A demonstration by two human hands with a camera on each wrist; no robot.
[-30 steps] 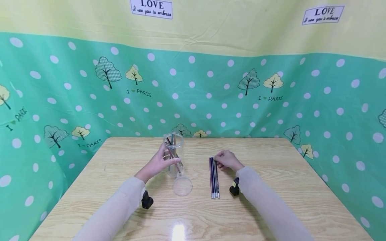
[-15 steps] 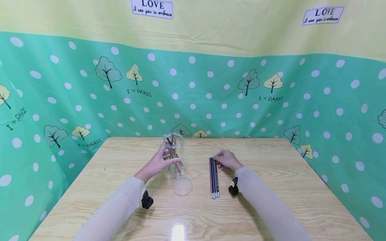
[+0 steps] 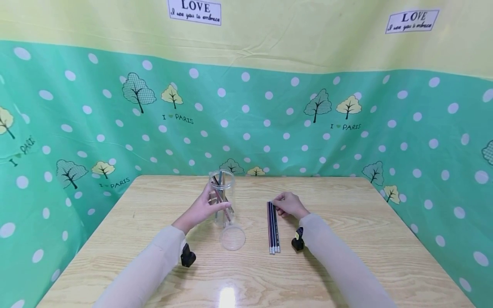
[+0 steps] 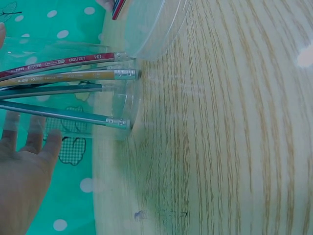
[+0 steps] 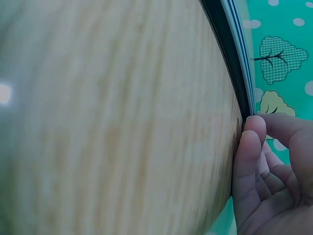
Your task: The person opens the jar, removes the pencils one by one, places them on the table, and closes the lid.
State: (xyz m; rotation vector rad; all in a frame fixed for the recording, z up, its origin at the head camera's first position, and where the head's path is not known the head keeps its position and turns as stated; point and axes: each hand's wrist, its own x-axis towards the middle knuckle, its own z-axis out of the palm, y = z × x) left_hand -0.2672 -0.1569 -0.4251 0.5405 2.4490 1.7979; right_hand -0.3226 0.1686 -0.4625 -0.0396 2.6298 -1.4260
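Left hand [image 3: 204,208] curls round the jar [image 3: 231,194]; right hand [image 3: 291,205] pinches the pencils [image 3: 273,226] at their far ends. Pencils look light, stiff, likely slippery; mid-shaft grip advisable.

Red pencil [image 4: 63,63]: "deli HB"; curtain [image 3: 246,102]: "LOVE", "PARIS"

The head view looks down from high up to the far edge of the table [image 3: 319,182], and both wrist views lie sideways, up close, facing that edge too, the left sharing the jar [image 3: 229,193] with the head view, the right the row of pencils [image 3: 273,226].
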